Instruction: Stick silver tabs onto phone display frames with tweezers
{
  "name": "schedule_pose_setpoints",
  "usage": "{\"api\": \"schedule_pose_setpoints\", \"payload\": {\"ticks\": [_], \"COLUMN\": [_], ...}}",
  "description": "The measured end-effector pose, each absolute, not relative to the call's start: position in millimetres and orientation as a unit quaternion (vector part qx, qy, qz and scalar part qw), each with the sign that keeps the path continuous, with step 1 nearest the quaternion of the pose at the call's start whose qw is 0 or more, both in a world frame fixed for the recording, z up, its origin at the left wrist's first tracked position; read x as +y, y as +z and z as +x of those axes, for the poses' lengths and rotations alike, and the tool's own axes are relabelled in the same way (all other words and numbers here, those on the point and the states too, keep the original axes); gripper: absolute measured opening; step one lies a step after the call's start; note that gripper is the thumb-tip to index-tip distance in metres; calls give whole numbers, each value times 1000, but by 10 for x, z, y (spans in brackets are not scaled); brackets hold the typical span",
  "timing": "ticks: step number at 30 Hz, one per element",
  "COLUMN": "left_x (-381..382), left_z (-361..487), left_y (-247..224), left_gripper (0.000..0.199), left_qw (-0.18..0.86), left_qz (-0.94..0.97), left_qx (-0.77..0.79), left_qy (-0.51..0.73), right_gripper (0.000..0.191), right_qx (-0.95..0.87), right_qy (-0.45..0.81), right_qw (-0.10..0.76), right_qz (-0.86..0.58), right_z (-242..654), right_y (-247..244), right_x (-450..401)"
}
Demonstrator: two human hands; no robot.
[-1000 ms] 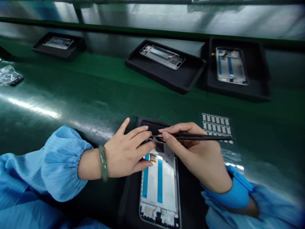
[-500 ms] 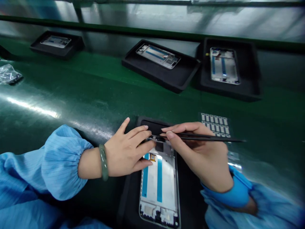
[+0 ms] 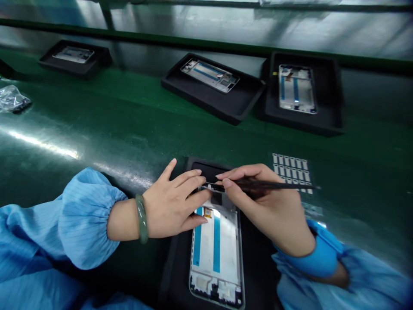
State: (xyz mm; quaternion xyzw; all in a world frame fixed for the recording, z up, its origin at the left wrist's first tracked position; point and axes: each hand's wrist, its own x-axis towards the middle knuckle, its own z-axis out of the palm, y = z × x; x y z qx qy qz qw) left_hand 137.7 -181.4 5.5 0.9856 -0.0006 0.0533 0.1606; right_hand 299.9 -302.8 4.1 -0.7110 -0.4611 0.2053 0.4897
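Note:
A phone frame [image 3: 226, 245] with two blue strips and a small gold flex connector [image 3: 207, 212] lies in a black tray [image 3: 171, 271] before me. My left hand [image 3: 180, 202], a green bangle at its wrist, rests with spread fingers over the frame's upper left edge. Black tweezers [image 3: 277, 185] are pinched between thumb and fingers of my right hand [image 3: 267, 206]. Their tips reach the frame's top edge near my left fingertips. What the tips touch is too small to make out.
Along the back stand a left black tray [image 3: 77, 69], a middle tray [image 3: 206, 99] and a right tray [image 3: 303, 122], each bearing a phone frame. A sheet of small white stickers [image 3: 292, 170] lies beyond my right hand. A clear plastic bag [image 3: 13, 99] sits far left.
The back trays have shifted a little to the left. My right hand and the tweezers have moved slightly left, while my left hand stays nearly still on the frame.

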Motion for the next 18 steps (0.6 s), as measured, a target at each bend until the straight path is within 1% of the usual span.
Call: {"api": "schedule_pose_setpoints", "payload": {"ticks": [2, 13, 16, 18], "left_x": [-1814, -1797, -1801, -1805], "left_z": [1376, 1376, 1375, 1375], "left_y": [56, 44, 42, 39], "left_gripper": [41, 41, 41, 40], "left_qw": [162, 164, 164, 166], "left_qz": [985, 984, 984, 984], "left_qx": [-3, -6, -5, -4], "left_qy": [56, 69, 65, 62], "right_gripper": [7, 6, 6, 7], "right_qx": [-461, -532, -523, -499], "right_qy": [210, 162, 161, 176], "right_qw": [485, 398, 405, 439], "right_qz": [-713, -729, -732, -726], "right_z": [3008, 3005, 2999, 2999], "right_y": [44, 166, 137, 98], "right_x": [-3029, -2992, -3017, -3035]}}
